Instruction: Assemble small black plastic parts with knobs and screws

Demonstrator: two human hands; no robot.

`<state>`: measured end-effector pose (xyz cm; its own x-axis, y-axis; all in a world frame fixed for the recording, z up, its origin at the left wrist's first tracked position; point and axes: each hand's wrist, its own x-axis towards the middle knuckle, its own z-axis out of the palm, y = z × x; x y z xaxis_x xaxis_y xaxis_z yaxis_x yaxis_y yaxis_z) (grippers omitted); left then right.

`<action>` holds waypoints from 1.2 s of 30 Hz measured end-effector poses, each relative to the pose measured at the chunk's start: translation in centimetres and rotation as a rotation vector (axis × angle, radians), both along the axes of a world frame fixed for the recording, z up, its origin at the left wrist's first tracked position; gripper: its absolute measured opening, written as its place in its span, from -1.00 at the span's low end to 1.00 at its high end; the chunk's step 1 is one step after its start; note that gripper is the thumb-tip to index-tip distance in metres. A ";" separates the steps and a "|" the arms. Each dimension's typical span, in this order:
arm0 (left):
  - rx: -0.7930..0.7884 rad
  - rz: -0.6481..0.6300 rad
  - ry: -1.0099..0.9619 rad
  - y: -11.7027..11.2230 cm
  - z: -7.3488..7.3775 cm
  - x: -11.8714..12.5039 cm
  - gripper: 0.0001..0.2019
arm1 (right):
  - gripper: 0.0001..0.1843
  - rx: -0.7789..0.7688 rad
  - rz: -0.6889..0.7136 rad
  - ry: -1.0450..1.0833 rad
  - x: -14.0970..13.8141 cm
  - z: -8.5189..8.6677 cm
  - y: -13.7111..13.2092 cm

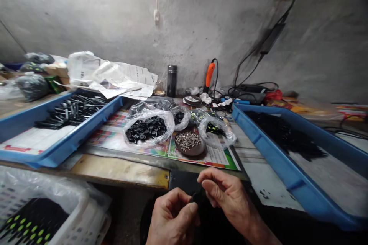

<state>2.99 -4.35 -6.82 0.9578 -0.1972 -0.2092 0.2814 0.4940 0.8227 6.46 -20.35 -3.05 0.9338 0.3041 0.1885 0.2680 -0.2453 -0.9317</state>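
My left hand (172, 218) and my right hand (227, 195) meet low in the middle of the view, with their fingers pinching a small black part (197, 198). The fingers hide most of it, so its exact shape cannot be made out. Just behind the hands lies a flat black pad (182, 182) at the bench edge. Farther on, a clear bag of black discs (146, 130) sits beside a brown bowl of silver screws (192, 151).
Blue trays flank the bench: the left tray (57, 149) holds long black-and-silver pieces, the right tray (287, 172) black parts. A white crate (77, 203) stands at lower left. Newspaper (115, 76), a dark flask (171, 80) and an orange-handled tool (209, 74) lie behind.
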 end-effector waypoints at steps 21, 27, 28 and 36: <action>0.048 0.119 0.137 3.9 0.8 2.2 -0.45 | -0.70 -0.905 -0.134 -0.580 8.8 -1.7 0.5; 0.043 0.111 0.159 3.9 0.8 2.4 -0.45 | -0.61 -0.947 -0.150 -0.640 9.0 -2.2 0.5; 0.043 0.110 0.160 3.9 0.8 2.3 -0.45 | -0.61 -0.943 -0.148 -0.644 9.0 -2.2 0.5; 0.063 0.124 0.137 3.8 0.8 2.1 -0.46 | -0.73 -0.894 -0.143 -0.629 8.9 -1.9 0.4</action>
<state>5.08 -0.58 -6.00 0.9356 -0.0617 -0.3477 0.3331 0.4810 0.8110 15.39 -19.91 -4.99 0.7856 0.4647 0.4086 0.5478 -0.8293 -0.1101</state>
